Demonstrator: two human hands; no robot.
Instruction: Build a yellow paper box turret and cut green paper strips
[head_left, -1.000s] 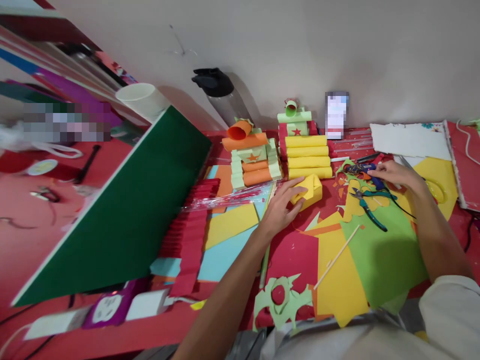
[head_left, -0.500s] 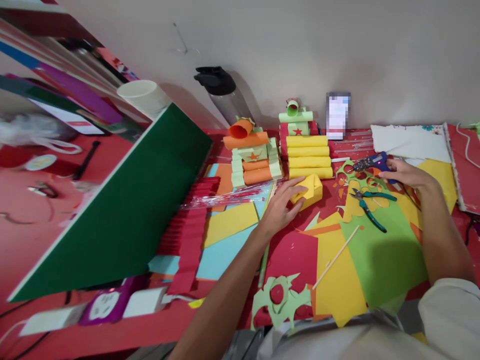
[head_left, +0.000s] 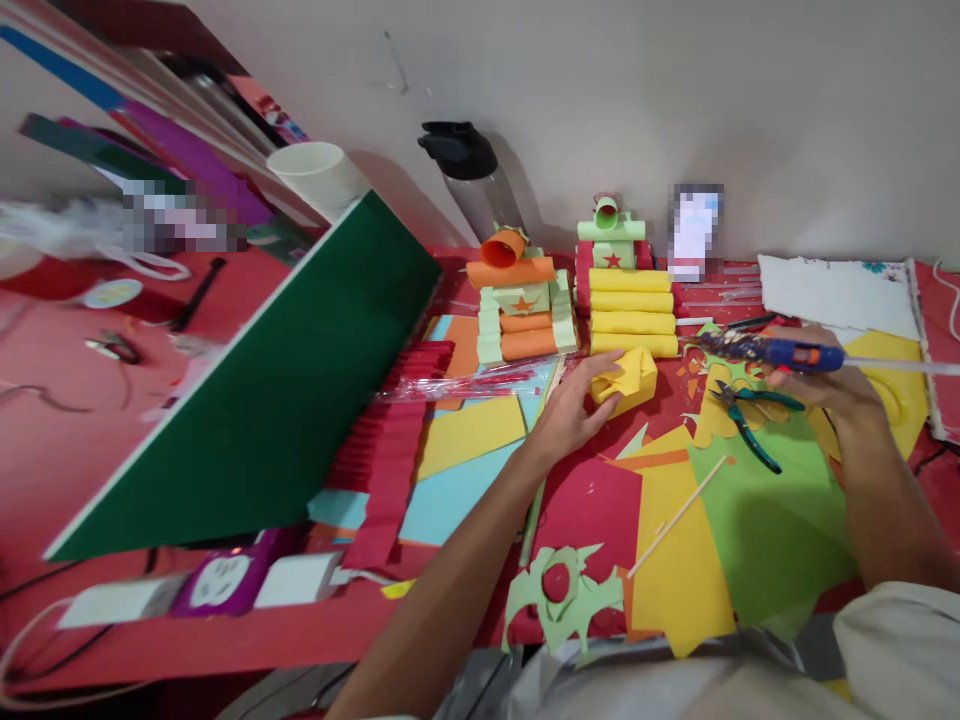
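Observation:
My left hand [head_left: 574,405] is closed around the left side of a small folded yellow paper box [head_left: 636,382], which rests on the red table. In my right hand [head_left: 825,385] is a blue glue gun [head_left: 799,354], a clear glue stick jutting from its rear and its nozzle pointing left towards the box. Just behind the box stands a paper model with yellow rolls [head_left: 632,322] and a red star. To its left is a similar orange and pale green model [head_left: 523,310]. Green-handled pliers [head_left: 750,425] lie below the glue gun.
A large dark green board [head_left: 262,400] leans at the left, near a power strip [head_left: 124,603]. A bottle [head_left: 480,190], a white cup [head_left: 315,175] and a phone [head_left: 694,235] stand along the wall. Coloured paper sheets [head_left: 772,520], scraps [head_left: 559,600] and a wooden stick [head_left: 679,515] cover the front.
My right hand has lifted the glue gun off the paper scraps and turned it to point left. My left hand stays on the yellow box. The view has shifted slightly.

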